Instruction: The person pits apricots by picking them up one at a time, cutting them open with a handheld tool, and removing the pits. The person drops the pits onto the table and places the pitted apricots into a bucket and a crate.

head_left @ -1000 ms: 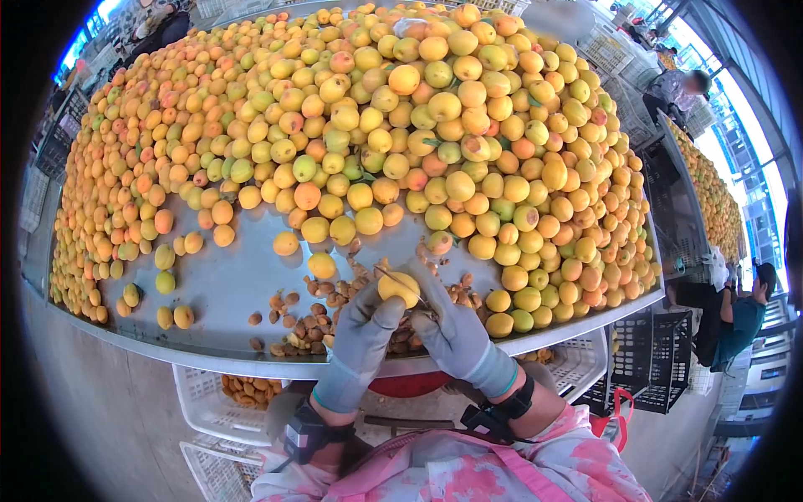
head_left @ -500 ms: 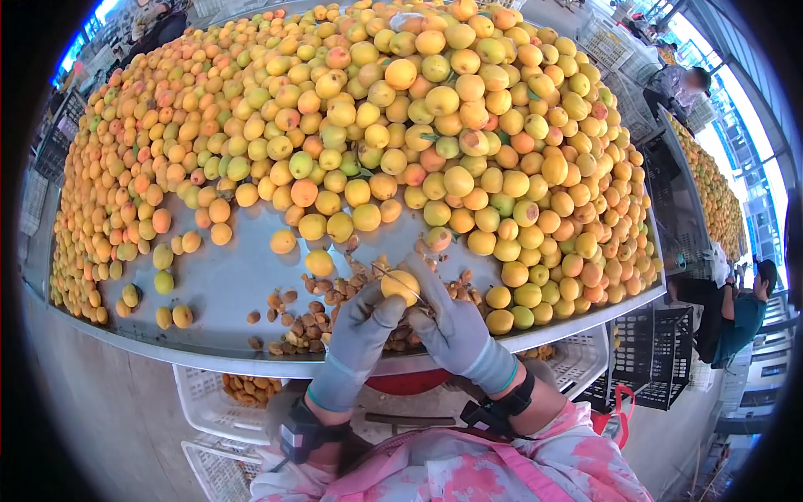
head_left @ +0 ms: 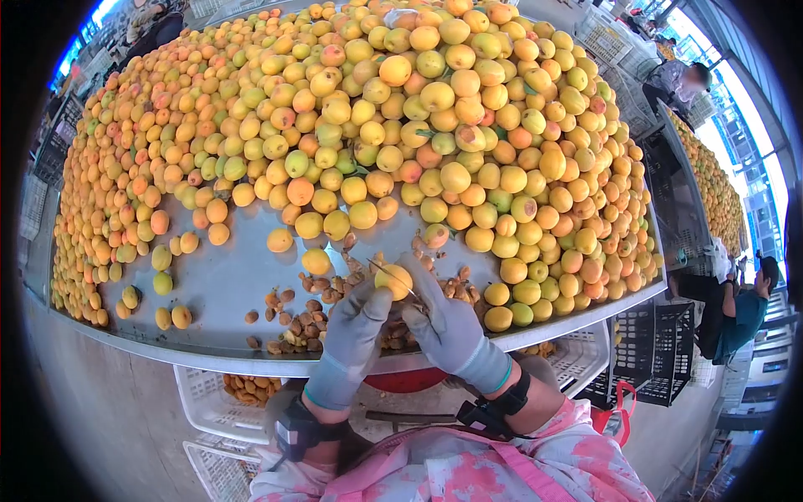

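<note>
Held in the fingertips of my gloved left hand is a yellow apricot, just above the metal table. My gloved right hand is closed beside the fruit, gripping a thin, dark metal tool that crosses the apricot's face. Its exact kind cannot be made out. Brown apricot pits lie around and beneath both hands at the table's near side. One loose apricot rests just beyond my left hand.
A large heap of apricots covers the table's far side and right. Below the near edge stand a white crate with orange pieces, another white crate and black crates. A person sits at the right.
The apricot and both hands sit slightly further left in view, with the fruit turned a little. The thin tool still lies across it. The whole view has shifted slightly.
</note>
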`<state>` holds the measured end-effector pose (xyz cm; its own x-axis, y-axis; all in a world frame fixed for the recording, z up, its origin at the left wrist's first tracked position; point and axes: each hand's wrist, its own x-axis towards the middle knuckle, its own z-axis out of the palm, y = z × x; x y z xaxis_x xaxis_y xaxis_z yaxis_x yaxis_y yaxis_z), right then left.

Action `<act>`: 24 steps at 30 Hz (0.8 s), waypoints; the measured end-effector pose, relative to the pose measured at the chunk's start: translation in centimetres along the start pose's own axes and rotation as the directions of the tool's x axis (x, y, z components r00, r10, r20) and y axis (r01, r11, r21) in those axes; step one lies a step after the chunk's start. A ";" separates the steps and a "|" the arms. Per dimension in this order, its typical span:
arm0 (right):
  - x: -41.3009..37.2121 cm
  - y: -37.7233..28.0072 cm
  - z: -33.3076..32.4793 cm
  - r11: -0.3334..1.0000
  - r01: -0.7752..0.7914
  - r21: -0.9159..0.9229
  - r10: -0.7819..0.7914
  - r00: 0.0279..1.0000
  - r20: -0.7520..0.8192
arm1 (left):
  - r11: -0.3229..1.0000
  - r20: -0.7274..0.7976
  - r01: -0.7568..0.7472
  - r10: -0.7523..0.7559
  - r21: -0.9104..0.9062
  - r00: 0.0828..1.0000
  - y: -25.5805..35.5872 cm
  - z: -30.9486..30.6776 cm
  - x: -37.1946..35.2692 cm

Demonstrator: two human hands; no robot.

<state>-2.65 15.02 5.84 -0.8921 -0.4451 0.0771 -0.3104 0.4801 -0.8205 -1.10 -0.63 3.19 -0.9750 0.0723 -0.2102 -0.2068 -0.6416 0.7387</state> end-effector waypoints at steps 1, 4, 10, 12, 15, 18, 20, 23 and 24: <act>0.0 0.0 -0.1 0.999 0.023 -0.029 -0.023 1.000 0.001 | 0.993 -0.013 0.070 -0.072 -0.099 0.997 0.0 0.0 -0.2; -0.1 0.2 -0.1 0.996 0.060 -0.071 -0.059 0.998 0.009 | 0.960 0.032 -0.100 0.095 0.261 0.995 1.2 0.0 -0.4; 0.0 0.4 0.3 0.997 0.022 -0.077 -0.021 1.000 0.023 | 0.807 0.105 -0.265 0.248 0.528 0.963 1.9 0.4 -0.3; 0.1 0.4 0.4 0.998 0.050 -0.038 -0.051 0.999 -0.009 | 0.914 0.061 -0.223 0.215 0.338 0.975 0.4 0.3 0.0; 0.1 0.3 0.3 0.998 0.067 -0.003 -0.067 0.997 -0.032 | 0.997 0.010 -0.072 0.071 0.018 0.997 -0.3 0.0 0.0; 0.0 -0.3 -0.1 0.997 -0.070 0.019 0.068 0.995 0.066 | 1.000 0.002 0.002 -0.002 0.017 1.000 -0.2 -0.5 -0.1; 0.0 -0.3 -0.2 1.000 0.024 0.003 -0.024 0.999 0.036 | 0.991 0.010 -0.022 0.021 0.131 1.000 0.4 -0.6 -0.2; 0.1 0.0 -0.4 1.000 -0.002 -0.029 0.005 0.995 0.099 | 0.776 0.122 -0.267 0.241 0.571 0.963 2.4 0.1 -0.2; 0.2 0.2 -0.3 1.000 -0.003 -0.029 0.006 0.995 0.096 | 0.613 0.185 -0.347 0.313 0.710 0.931 2.8 0.1 -0.3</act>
<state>-3.02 15.21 5.84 -0.8584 -0.5127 0.0171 -0.3169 0.5036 -0.8037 -1.44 -2.37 5.37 -0.9880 0.0076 0.1542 0.1539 0.1241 0.9803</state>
